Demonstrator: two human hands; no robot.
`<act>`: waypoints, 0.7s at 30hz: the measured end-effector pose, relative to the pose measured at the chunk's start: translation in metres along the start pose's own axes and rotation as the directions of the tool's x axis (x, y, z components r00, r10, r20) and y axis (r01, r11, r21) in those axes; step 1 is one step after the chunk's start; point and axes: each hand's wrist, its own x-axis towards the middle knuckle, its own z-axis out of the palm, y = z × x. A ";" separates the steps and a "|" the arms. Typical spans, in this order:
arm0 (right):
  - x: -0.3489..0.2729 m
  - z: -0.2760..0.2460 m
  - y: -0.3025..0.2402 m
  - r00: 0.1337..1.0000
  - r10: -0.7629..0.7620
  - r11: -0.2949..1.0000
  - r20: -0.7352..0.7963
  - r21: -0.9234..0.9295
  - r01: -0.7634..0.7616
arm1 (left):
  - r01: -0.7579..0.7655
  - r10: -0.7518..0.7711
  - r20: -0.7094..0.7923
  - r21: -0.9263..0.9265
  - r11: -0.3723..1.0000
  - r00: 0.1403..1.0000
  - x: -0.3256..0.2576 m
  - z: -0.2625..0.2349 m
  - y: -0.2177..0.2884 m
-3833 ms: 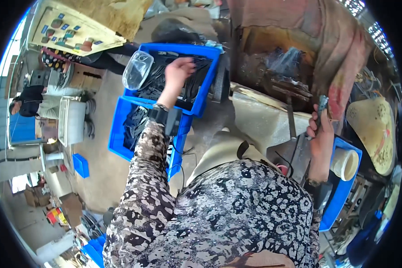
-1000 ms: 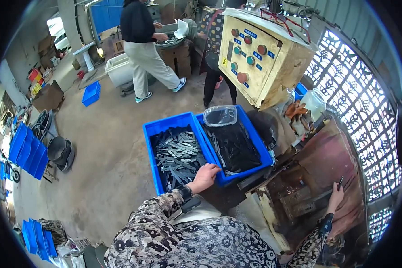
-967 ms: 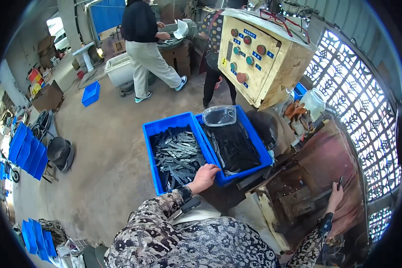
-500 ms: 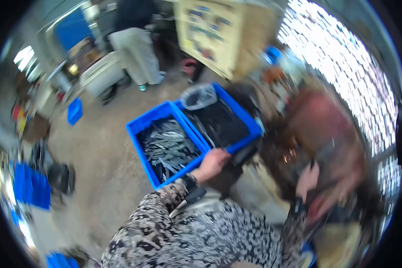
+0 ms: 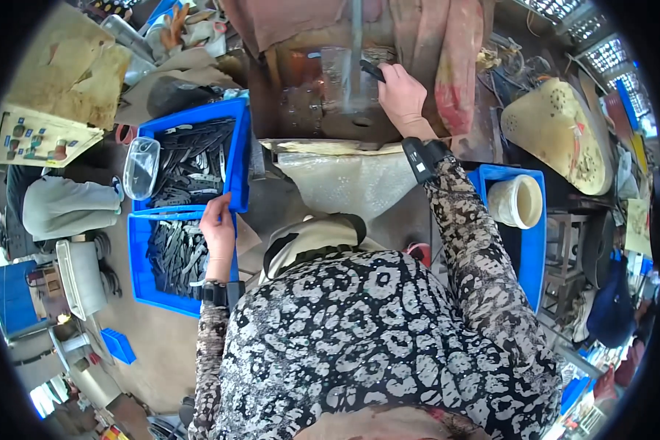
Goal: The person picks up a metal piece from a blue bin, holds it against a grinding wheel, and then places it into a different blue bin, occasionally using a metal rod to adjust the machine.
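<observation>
My right hand (image 5: 403,95) is closed on a small dark flat piece (image 5: 372,70) and holds it beside a narrow upright grey band (image 5: 356,55). That band stands inside a wet, rust-brown boxed recess (image 5: 293,81). My left hand (image 5: 218,224) has its fingers pressed together where two blue bins meet; whatever is between the fingertips is hidden. The far blue bin (image 5: 242,158) holds many dark flat metal pieces (image 5: 191,165). Similar grey pieces (image 5: 174,253) fill the near blue bin (image 5: 141,282).
A clear plastic tub (image 5: 141,169) rests at the far bin's left side. On the right, a cream bucket (image 5: 524,202) stands in another blue bin (image 5: 537,271). Brown cloth (image 5: 458,66) hangs beside the recess. A person in light trousers (image 5: 70,205) is at the left.
My view has swung right, so the recess now lies straight ahead and the bins at my left. My right hand now shows a dark piece beside the grey band; my left stays by the bins.
</observation>
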 end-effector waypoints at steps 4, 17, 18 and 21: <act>-0.004 0.004 0.008 0.999 -0.043 0.999 0.022 -0.006 0.043 | 0.052 -0.052 0.010 -0.005 0.999 0.999 -0.006 -0.011 0.006; 0.018 0.035 0.023 0.972 -0.111 0.992 0.206 -0.031 0.120 | 0.130 -0.125 0.052 -0.083 0.988 0.991 -0.003 -0.015 0.024; 0.019 0.031 0.016 0.972 -0.108 0.993 0.207 -0.031 0.117 | 0.165 -0.159 0.063 -0.096 0.982 0.985 -0.009 -0.019 0.019; 0.009 0.009 -0.015 0.980 -0.139 0.990 0.143 0.015 0.138 | 0.228 -0.223 0.058 -0.119 0.966 0.973 -0.020 -0.029 0.003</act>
